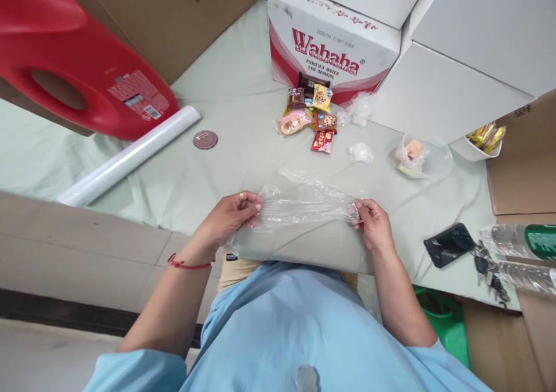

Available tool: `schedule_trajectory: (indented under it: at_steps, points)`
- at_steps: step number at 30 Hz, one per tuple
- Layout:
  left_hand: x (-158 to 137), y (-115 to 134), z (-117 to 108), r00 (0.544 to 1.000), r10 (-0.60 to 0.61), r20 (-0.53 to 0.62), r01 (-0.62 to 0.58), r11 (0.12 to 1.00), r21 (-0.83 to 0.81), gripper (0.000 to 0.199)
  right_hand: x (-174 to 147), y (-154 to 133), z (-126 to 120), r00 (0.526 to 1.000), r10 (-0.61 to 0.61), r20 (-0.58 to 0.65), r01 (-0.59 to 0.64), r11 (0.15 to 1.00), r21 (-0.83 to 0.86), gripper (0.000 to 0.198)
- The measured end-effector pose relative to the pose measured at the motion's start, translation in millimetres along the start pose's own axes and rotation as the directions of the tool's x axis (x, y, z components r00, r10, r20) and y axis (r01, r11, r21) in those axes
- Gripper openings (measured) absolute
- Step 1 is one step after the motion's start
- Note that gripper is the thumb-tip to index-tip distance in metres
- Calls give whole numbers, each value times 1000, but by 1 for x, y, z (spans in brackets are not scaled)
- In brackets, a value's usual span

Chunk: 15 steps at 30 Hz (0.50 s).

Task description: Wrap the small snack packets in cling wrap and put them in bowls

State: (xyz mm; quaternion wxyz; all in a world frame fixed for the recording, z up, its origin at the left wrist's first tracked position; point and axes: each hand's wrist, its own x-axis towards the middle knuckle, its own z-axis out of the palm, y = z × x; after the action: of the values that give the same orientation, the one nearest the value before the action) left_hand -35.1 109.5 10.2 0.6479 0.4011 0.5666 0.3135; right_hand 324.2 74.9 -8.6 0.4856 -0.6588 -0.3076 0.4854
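Note:
A clear plastic bag is stretched sideways between my two hands, just above the table's near edge. My left hand is closed on its left end, thumb against fingers. The opposite end is pinched in my right hand. Beyond the bag sits a small heap of wrapped snacks, with a pink-wrapped cookie, a yellow packet and a red packet among them. Crumpled clear plastic lies to the right of the heap.
A white roll and a round badge lie left, near a red jug. At the back stands a Wahaha carton. Rightward are a clear bowl, a white snack bowl, a phone, keys and bottles.

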Motion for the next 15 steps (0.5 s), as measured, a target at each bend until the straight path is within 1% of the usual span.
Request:
schedule_trajectory:
  at_steps: [2,5,7,8,9,10,11,12,13,15]
  points:
    - [-4,1,-10,1000,5,-14,-4,997,71,45,-2,1,0,999,-24,25,24,1000,-11,46]
    - [-10,0,-27,997,26,-66,-11,979,205,44,-3,-1,-2,996,-72,58,72,997,-2,41]
    - [-13,1,-36,985,83,-149,-27,938,347,39,-3,-2,-4,993,-94,71,94,996,9,38]
    - [-15,3,-38,967,139,-212,-38,906,421,33,-3,-3,-4,992,-100,77,99,995,15,38]
    - [-17,5,-38,937,212,-279,-52,872,488,26,-2,-4,-5,991,-102,84,101,995,22,38]
    - [-18,9,-36,897,291,-332,-72,838,540,21,-2,-4,-4,991,-100,88,98,995,29,39]
    - [-20,14,-30,858,369,-358,-107,809,577,18,-2,-5,-4,991,-95,89,92,995,34,40]
    - [-20,18,-22,828,437,-352,-158,783,601,18,-3,-6,-2,992,-88,90,85,996,36,42]
    - [-19,22,-12,813,493,-311,-225,758,612,19,-3,-6,-1,992,-83,90,80,996,33,44]
    - [-14,27,12,810,565,-154,-373,701,609,21,-4,-7,3,992,-81,100,80,997,9,46]
